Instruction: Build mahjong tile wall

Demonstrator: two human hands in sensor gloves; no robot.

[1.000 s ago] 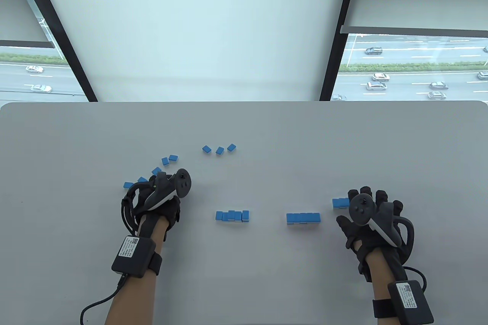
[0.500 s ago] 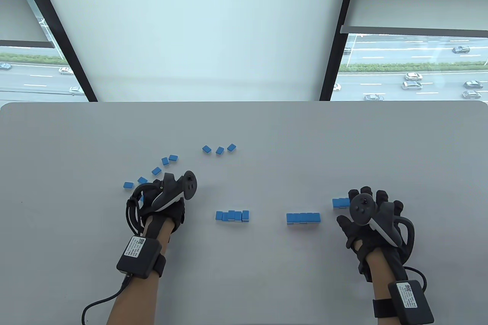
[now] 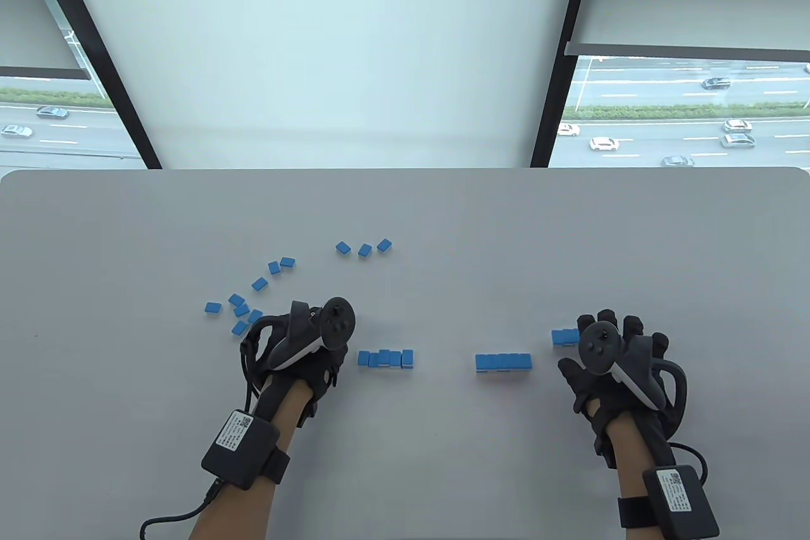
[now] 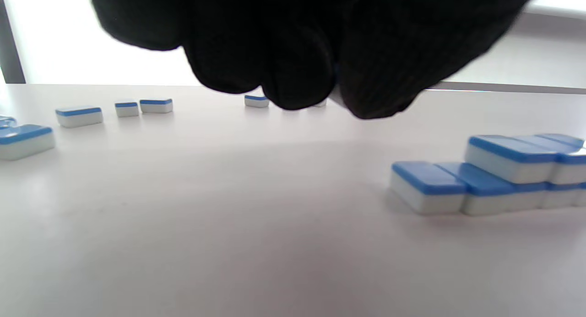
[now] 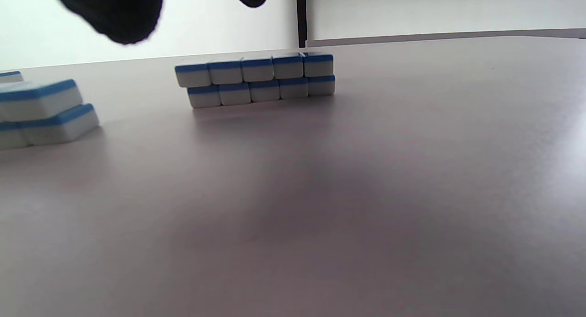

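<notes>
Left hand: your left hand (image 3: 297,353) curled beside the partial wall (image 3: 386,359); whether it gripped a tile, can't tell.
Right hand: your right hand (image 3: 617,356) lay spread, holding nothing.

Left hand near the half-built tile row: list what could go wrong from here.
1. The left hand seems to pinch a tile; its fingers hide it, so the hold may be weak.
2. The left wall section has an unfinished, stepped top layer; a nudge could shift it.
3. Scattered loose tiles lie beside the wrist and could get swept.
</notes>
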